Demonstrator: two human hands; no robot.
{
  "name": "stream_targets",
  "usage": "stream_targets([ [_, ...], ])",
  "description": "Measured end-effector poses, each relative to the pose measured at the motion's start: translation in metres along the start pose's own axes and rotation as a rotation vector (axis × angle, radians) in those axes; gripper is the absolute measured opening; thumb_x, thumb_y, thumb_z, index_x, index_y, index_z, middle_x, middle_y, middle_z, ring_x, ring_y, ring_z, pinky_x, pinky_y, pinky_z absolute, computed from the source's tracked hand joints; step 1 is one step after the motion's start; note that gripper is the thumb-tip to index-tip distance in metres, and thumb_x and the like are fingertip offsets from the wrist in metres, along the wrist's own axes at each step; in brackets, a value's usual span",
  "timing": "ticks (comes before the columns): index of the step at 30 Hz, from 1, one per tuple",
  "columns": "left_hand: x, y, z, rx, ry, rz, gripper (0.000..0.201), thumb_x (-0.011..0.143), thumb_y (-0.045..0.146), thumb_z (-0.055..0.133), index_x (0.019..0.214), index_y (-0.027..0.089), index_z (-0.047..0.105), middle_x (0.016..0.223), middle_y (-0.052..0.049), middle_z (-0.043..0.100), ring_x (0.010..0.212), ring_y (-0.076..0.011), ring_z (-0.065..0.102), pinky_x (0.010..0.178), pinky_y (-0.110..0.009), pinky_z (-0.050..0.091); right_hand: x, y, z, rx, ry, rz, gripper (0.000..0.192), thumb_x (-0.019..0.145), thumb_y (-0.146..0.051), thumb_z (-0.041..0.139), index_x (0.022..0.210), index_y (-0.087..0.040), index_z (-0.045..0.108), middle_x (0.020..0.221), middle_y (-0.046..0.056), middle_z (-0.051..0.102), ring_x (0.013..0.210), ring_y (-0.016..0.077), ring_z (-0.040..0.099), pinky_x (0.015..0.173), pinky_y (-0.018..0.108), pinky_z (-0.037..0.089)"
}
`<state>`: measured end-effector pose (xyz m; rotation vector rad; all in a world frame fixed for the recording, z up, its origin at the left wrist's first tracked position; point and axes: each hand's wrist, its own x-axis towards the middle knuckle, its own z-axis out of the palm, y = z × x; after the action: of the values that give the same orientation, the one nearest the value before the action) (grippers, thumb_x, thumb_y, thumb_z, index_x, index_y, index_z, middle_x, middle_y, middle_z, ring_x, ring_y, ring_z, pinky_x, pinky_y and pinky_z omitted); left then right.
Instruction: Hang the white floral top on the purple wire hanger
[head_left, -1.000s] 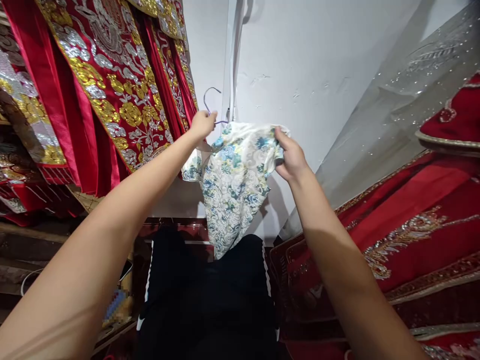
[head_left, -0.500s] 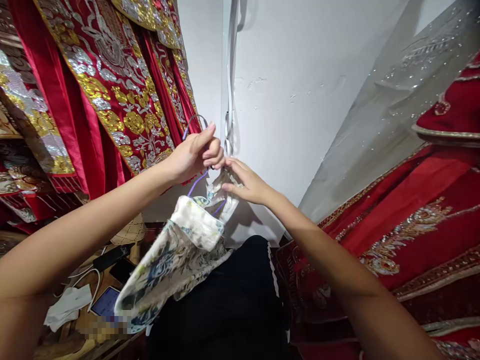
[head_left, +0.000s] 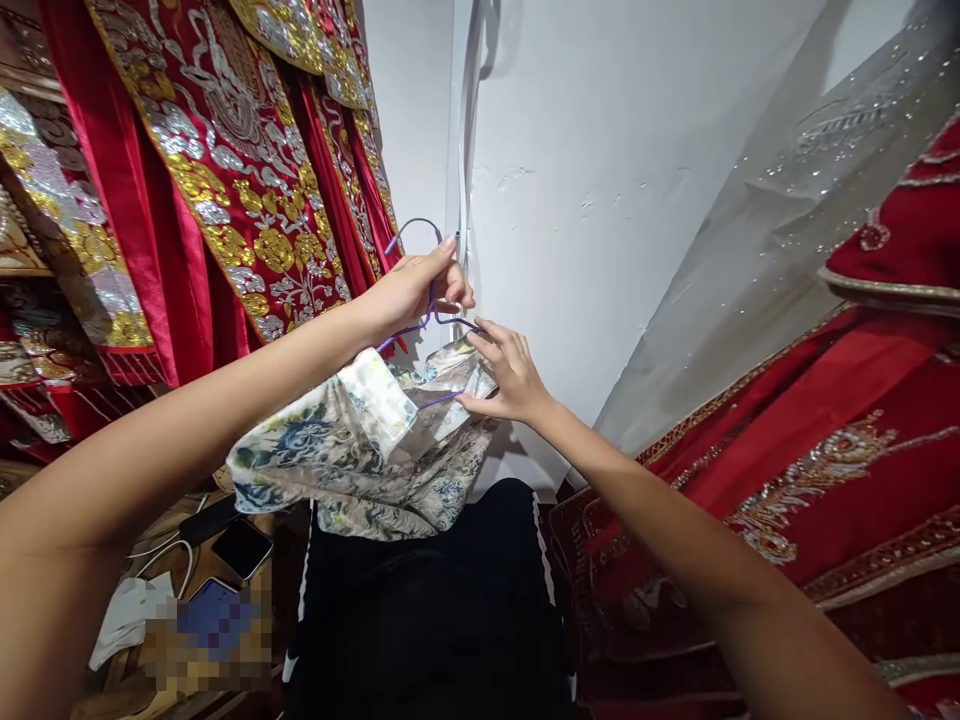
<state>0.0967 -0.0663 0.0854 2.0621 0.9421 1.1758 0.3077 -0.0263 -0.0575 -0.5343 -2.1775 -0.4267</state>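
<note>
A purple wire hanger has its hook pointing up, above my left hand. The fingers of that hand are closed around the hanger's neck. From the hanger hangs a pale garment with a blue, grey and yellow floral pattern, one side over the left arm of the wire. My right hand pinches the garment's other top edge against the right end of the hanger, thumb below and fingers above. The garment's lower part drapes over dark cloth on my lap.
Red gowns with gold and silver embroidery hang at the left; more red embroidered clothing is at the right, beside a sheer glittery cover. Phones, a cable and white tissue lie on a wooden surface at lower left.
Both hands have moved slightly right, and more of the hanger shows. My right hand has spread the garment toward the hanger's right end. The garment's lower left part has swung up.
</note>
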Motion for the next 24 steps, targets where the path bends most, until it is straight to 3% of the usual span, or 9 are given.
stream_targets([
  [3,0.003,-0.003,0.0,0.011,0.012,-0.015,0.072,0.097,0.074,0.029,0.072,0.017,0.065,0.079,-0.012,0.07,0.091,-0.0245,0.072,0.079,-0.04,0.054,-0.002,0.001,0.003,-0.002,-0.038,0.005,0.104,0.077,-0.057,0.075,0.16,-0.044,0.015,0.168,0.009,0.022,0.149,0.0432,0.032,0.113,0.066,0.032],
  [7,0.002,-0.011,-0.012,0.088,-0.022,-0.015,0.069,0.098,0.071,0.032,0.086,0.017,0.074,0.086,-0.013,0.074,0.093,-0.0251,0.072,0.079,-0.037,0.055,-0.001,0.009,-0.005,0.0,-0.076,0.037,0.09,0.076,-0.056,0.075,0.155,-0.041,0.034,0.158,0.008,0.043,0.139,0.041,0.044,0.111,0.062,0.036],
  [11,-0.009,-0.016,-0.043,0.202,0.0,-0.057,0.057,0.099,0.061,0.039,0.103,0.02,0.077,0.091,-0.012,0.076,0.098,-0.0255,0.07,0.079,-0.034,0.055,-0.007,0.035,-0.037,-0.126,-0.005,0.196,0.067,0.07,-0.046,0.079,0.135,-0.038,0.061,0.153,0.005,0.05,0.129,0.0426,0.05,0.105,0.063,0.039],
  [15,-0.02,-0.029,-0.074,0.28,-0.007,-0.043,0.033,0.093,0.047,0.059,0.096,0.021,0.078,0.092,-0.011,0.075,0.094,-0.0238,0.069,0.08,-0.032,0.054,-0.012,0.064,-0.067,-0.19,0.042,0.348,0.05,0.068,-0.042,0.076,0.117,-0.033,0.071,0.156,0.002,0.047,0.126,0.043,0.052,0.101,0.065,0.041],
  [18,-0.024,-0.053,-0.079,0.282,0.167,-0.005,0.023,0.085,0.038,0.068,0.094,0.019,0.076,0.096,-0.01,0.075,0.088,-0.0221,0.068,0.078,-0.031,0.053,-0.001,0.073,-0.076,-0.168,0.0,0.362,0.044,0.067,-0.04,0.076,0.109,-0.03,0.074,0.154,0.003,0.05,0.123,0.0429,0.053,0.099,0.066,0.043],
  [21,-0.026,-0.081,-0.071,0.176,0.459,0.021,0.023,0.082,0.035,0.068,0.096,0.018,0.073,0.101,-0.008,0.073,0.09,-0.0207,0.066,0.076,-0.029,0.053,0.016,0.069,-0.08,-0.151,-0.052,0.352,0.041,0.066,-0.04,0.078,0.105,-0.029,0.075,0.15,0.004,0.053,0.122,0.0431,0.053,0.099,0.067,0.044],
  [24,-0.03,-0.101,-0.06,0.011,0.607,-0.018,0.028,0.082,0.04,0.067,0.1,0.018,0.069,0.103,-0.007,0.072,0.088,-0.0188,0.066,0.074,-0.026,0.053,0.026,0.06,-0.084,-0.153,-0.074,0.349,0.04,0.066,-0.042,0.08,0.104,-0.028,0.076,0.147,0.006,0.054,0.123,0.043,0.051,0.1,0.065,0.045],
])
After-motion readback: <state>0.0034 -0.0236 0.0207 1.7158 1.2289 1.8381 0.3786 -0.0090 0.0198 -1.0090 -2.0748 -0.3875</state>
